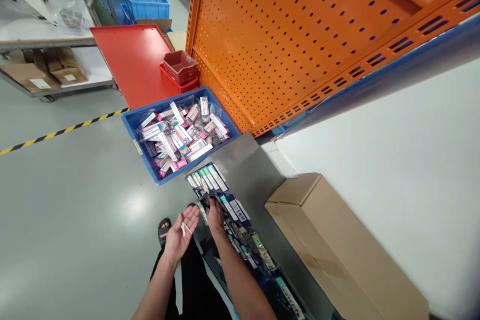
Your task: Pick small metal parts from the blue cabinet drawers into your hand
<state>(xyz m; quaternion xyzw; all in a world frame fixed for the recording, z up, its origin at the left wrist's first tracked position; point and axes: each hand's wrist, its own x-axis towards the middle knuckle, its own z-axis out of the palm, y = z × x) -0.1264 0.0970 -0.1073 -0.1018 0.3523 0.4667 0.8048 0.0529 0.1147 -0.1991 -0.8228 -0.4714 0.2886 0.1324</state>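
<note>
My left hand (182, 236) is palm up, its fingers slightly curled. Several small white sticks (185, 228) lie on it, and tiny dark metal pieces near the fingers are too small to name. Just to the right, my right hand (215, 216) reaches down into a small bin (205, 201) holding dark small parts. Its fingertips are hidden there, so I cannot tell whether they grip anything. Around that bin runs a row of dark blue bins with white and green labels (207, 178), partly covered by my right forearm.
Beyond the row stands a blue crate (144, 172) full of small pink-and-white boxes (180, 137). Behind it are a red tabletop (131, 62) and stacked red trays (180, 66). An orange perforated rack (277, 35) rises ahead; a cardboard box (345, 245) is at the right.
</note>
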